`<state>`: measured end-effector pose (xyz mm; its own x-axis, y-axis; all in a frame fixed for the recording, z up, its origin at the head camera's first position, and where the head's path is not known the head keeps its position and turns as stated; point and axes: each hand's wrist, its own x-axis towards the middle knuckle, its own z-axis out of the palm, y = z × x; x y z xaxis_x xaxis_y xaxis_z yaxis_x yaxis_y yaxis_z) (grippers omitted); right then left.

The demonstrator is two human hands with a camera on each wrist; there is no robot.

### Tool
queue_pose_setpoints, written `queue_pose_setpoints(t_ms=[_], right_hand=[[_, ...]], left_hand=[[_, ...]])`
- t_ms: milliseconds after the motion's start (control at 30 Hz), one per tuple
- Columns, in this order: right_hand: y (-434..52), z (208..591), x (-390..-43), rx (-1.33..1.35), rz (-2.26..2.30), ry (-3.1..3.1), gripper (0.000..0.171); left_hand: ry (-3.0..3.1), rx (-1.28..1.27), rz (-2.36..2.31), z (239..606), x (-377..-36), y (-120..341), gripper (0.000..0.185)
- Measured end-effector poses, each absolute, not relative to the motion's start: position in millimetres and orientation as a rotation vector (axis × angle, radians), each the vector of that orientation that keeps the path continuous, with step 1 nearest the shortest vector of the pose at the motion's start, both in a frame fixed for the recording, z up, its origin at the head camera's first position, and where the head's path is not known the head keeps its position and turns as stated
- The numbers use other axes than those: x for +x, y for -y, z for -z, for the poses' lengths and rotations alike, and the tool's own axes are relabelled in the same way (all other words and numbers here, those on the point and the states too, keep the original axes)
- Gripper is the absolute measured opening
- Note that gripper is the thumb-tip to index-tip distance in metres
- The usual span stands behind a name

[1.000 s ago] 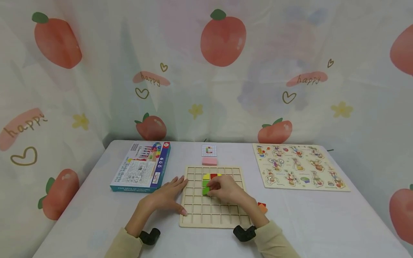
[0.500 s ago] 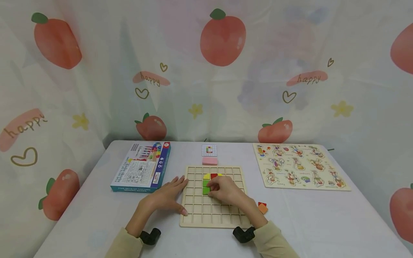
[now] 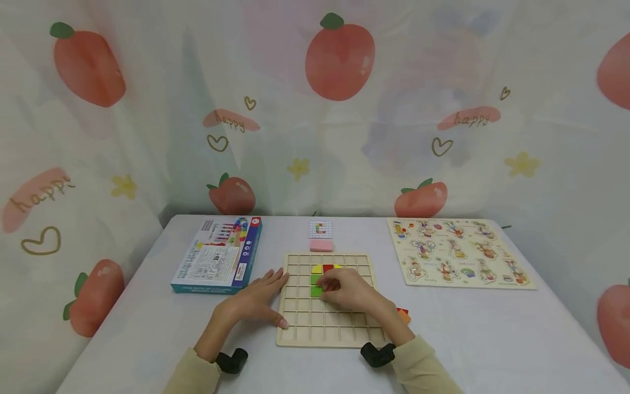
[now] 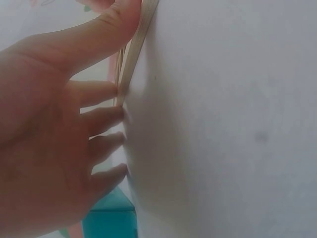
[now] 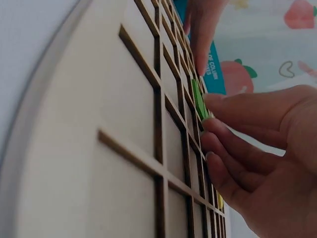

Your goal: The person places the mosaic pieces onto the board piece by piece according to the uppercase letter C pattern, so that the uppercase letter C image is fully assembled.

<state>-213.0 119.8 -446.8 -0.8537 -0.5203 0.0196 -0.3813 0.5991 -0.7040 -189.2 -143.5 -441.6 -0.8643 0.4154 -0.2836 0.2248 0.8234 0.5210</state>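
The left hand (image 3: 253,300) lies flat with fingers spread against the wooden grid board's (image 3: 325,328) left edge, steadying it, while the right hand (image 3: 346,289) pinches a green tile (image 3: 315,290) in a mid-board cell, beside yellow and red tiles

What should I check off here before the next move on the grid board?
1. Left hand steadies the wooden grid board at its left edge, fingers flat: ok.
2. Right hand has fingertips on the green tile: ok.
3. Green tile fully seated in its cell: cannot tell, fingers cover it.
4. Yellow tile and red tile sit in the row above: ok.
5. Pattern card in view behind the board: ok.
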Motion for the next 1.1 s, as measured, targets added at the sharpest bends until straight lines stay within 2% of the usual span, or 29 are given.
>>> queue_pose_setpoints(t_ms=[600,1100], right_hand=[[-158.4,437.0,-197.1,-0.758,1.155,-2.672,0.017],[-205.1,436.5,-178.2,-0.656,1.086,-2.703,0.013]], left_hand=[[-2.623,0.464,-0.679,442.0,-189.4,141.8,0.112],[-2.637,0.467,-0.677,440.8,-187.8,141.5,0.112]])
